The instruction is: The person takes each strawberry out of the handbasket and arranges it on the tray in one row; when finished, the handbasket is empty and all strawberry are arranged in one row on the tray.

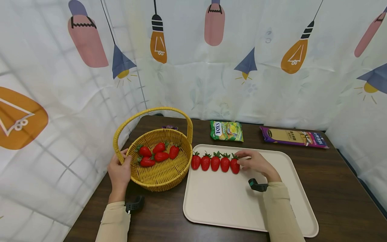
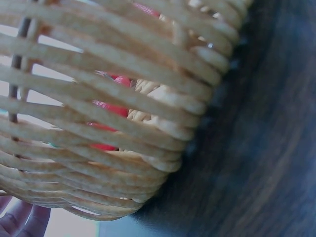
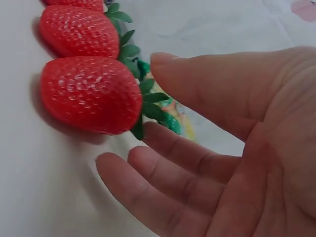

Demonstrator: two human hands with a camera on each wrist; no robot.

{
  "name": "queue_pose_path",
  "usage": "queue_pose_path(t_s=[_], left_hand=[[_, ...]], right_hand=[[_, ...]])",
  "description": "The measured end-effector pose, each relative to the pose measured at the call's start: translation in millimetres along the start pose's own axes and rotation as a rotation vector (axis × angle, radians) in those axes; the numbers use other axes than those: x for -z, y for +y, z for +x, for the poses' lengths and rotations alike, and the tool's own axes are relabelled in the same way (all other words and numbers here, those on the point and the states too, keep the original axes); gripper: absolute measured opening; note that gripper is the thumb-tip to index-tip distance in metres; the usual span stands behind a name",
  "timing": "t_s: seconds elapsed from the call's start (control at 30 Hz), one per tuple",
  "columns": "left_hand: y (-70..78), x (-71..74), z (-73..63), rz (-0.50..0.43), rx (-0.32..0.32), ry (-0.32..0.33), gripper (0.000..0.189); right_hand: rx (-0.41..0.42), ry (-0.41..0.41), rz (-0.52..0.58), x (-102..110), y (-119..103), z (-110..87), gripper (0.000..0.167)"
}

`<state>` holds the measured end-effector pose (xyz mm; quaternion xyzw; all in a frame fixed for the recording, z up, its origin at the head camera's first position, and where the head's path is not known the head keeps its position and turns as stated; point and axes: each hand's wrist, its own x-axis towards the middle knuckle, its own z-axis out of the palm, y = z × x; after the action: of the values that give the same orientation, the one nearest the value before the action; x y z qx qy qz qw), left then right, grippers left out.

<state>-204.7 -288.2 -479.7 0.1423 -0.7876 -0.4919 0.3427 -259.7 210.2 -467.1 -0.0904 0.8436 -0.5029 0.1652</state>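
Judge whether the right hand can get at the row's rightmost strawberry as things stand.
Very likely yes: the right hand is close beside the rightmost strawberry, near its leafy top, with nothing else between them.

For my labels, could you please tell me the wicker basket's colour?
The wicker basket is golden yellow, clearest in the head view.

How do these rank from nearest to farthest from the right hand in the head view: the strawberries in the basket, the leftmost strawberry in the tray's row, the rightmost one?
1. Rightmost strawberry, just left of the right hand.
2. Leftmost strawberry, at the row's other end, on the tray.
3. Strawberries in the basket, farther left, off the tray.
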Motion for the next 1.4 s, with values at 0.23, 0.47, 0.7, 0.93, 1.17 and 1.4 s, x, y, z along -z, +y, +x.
queue_pose_path(t_s=[0.23,0.47,0.7,0.93,1.17,1.4], left_hand=[[-0.2,0.6,0.8,-0.001,0.003,-0.006,0.018],[-1.9,2.0,0.4,-0.010,0.015,0.012,0.015],[-0.7,2.2,-0.9,-0.012,0.015,0.022,0.015],[2.9,0.8,-0.2,-0.028,0.013,0.001,0.016],[2.1,0.7,0.2,-0.009,-0.002,0.005,0.017],[0.5,0.3,-1.1,-0.007,0.009,-0.003,0.017]], right_hand=[[0.034,0.159,0.027,3.3,-9.0,-3.7,0.039],[0.107,0.267,0.121,-10.7,-32.3,2.0,0.035],[0.169,0.150,0.186,-35.6,-59.8,3.3,0.032],[0.241,0.053,0.192,-58.8,-85.1,15.8,0.027],[0.297,-0.039,0.176,-88.3,-119.6,34.4,0.025],[0.342,-0.157,0.148,-121.5,-132.0,54.5,0.034]])
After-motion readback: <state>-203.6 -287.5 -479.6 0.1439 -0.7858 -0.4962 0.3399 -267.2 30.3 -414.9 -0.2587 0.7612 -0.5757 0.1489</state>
